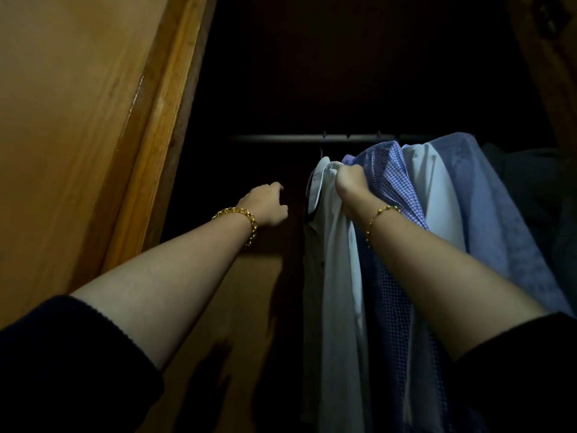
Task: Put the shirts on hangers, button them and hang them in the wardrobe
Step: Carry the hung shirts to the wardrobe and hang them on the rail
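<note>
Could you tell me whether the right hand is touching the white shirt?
Touching. The head view shows the right hand closed around the shoulder fabric of the white shirt, with no gap between them.

An orange-brown wooden door panel [62, 126] with a lighter moulded edge [162, 120] fills the left side, tilted in the wide-angle view. Beyond it the interior is nearly black; light falls only on its brown lower back panel [243, 301], where shadows lie.

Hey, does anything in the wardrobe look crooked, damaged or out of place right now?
Nothing clearly stands out. The shirts hang bunched at the right end of the rail, where the right hand grips the white shirt. The interior is too dark to check further.
</note>
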